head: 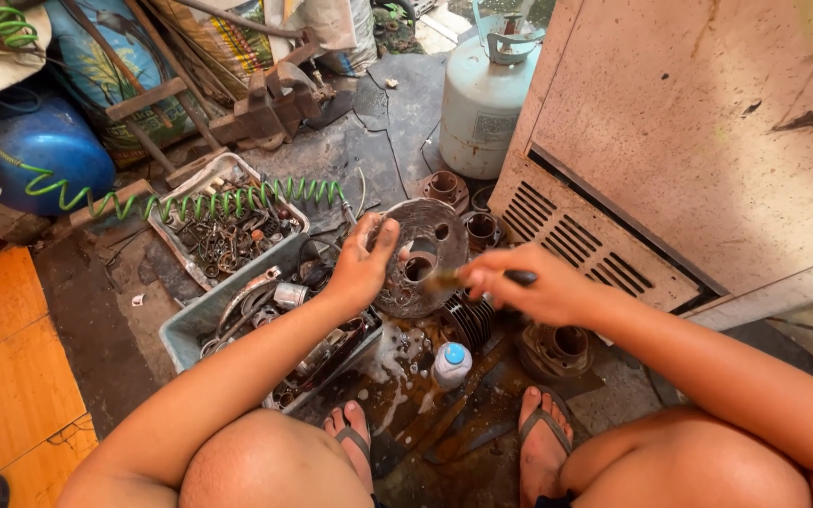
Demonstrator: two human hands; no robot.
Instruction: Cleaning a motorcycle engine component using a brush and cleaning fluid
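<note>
My left hand point(361, 265) grips the left edge of a round grey metal disc point(430, 235) with a centre hole and smaller holes, holding it tilted above the floor. My right hand point(531, 287) is shut on a thin dark-handled brush point(482, 277), whose blurred tip points at the disc's centre hole. Below the disc a finned metal cylinder point(470, 322) rests on the wet floor, beside a small white bottle with a blue cap point(451, 365). My knees and sandalled feet frame the bottom of the view.
A grey plastic tray point(190, 331) of metal parts lies left, with a second tray of scrap point(228, 235) behind it and a green coiled hose point(209, 200) across it. Rusty sleeves point(442, 186), a gas cylinder point(482, 99), a beige vented cabinet point(708, 141) and a blue tank point(54, 155) surround.
</note>
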